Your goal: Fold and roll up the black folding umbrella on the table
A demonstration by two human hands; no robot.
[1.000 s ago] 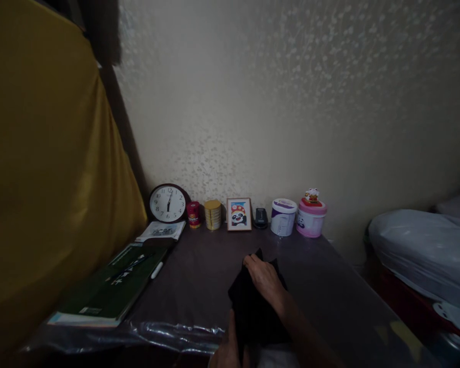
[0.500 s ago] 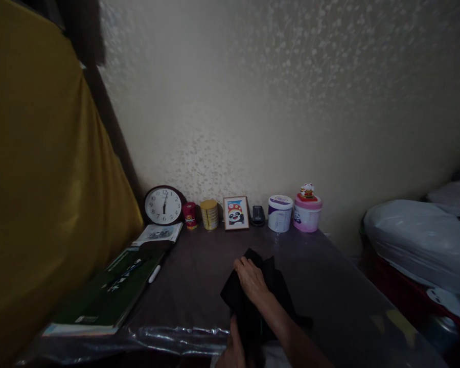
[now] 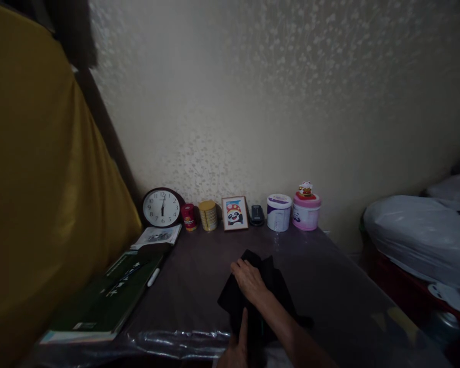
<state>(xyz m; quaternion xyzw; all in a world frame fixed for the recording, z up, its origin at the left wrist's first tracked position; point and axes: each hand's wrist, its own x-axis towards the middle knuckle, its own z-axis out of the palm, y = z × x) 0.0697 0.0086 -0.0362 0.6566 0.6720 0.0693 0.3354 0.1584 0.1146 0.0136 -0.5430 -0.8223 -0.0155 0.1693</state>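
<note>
Black cloth (image 3: 279,294), in the head view, lies by the front edge of the table (image 3: 191,291), tabletop stretching to either side. Matte folds peak against a glossy clear cover. The right hand (image 3: 248,280) rests over it; the left hand (image 3: 234,352), cut off below, touches it. Whether either grips, I cannot tell.

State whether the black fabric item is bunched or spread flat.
Bunched: corners of the black fabric item jut unevenly beyond the right hand; its inner folds: cannot tell.

Left hand (image 3: 233,354) cut by bottom edge; black cloth (image 3: 278,291) partly hidden under right hand (image 3: 248,280)
</note>
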